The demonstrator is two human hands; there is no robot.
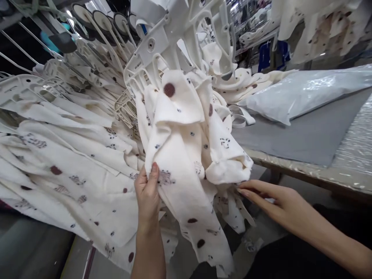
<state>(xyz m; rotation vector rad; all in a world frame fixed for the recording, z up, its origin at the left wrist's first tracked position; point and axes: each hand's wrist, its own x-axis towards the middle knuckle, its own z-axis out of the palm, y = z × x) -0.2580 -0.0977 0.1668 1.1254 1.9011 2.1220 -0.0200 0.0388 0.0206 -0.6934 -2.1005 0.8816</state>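
Note:
A cream garment (186, 155) with dark red dots and small black prints hangs from a white plastic hanger (174, 42) in the middle of the view. My left hand (147, 193) grips its lower left edge, thumb on the front of the cloth. My right hand (271, 201) reaches in from the right, fingers stretched flat, fingertips touching the folded lower right part of the garment. Nothing is held in my right hand.
A row of similar cream garments (64, 147) on white hangers (95, 27) fills the left side. A grey-topped table (308, 135) stands at the right with a clear plastic bag (305, 91) and more cloth pieces (250, 81) on it. More garments hang at top right.

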